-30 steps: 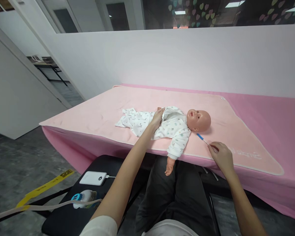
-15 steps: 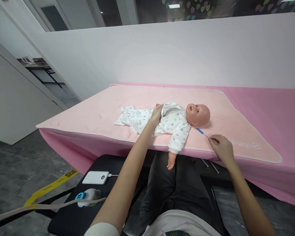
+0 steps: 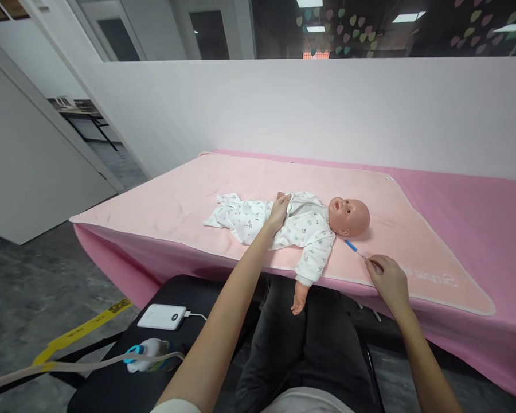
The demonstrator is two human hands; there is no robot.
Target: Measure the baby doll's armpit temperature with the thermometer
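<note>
A bald baby doll (image 3: 349, 218) lies on its back, head to the right, dressed in a white printed shirt (image 3: 312, 229) and matching trousers. My left hand (image 3: 279, 212) lies across the doll's front, closed on the shirt's edge near the doll's far hand (image 3: 280, 195); its fingertips are partly hidden. By the doll's neck, my right hand (image 3: 387, 278) pinches a thin stick with a blue end (image 3: 351, 245). The blue end points toward the doll and rests close to the mat, apart from the head. The doll's near arm (image 3: 300, 297) hangs over the table edge.
A pale pink mat (image 3: 163, 201) covers part of the pink tablecloth (image 3: 468, 218). A white wall (image 3: 284, 109) rises behind the table. On a black chair (image 3: 107, 387) at my left lie a white power bank (image 3: 162, 316) with a cable and a bottle (image 3: 148, 353) with a blue top.
The camera view has tilted up slightly, so everything sits lower in the picture. Both hands keep their holds, and the blue-ended stick stays near the doll's neck.
</note>
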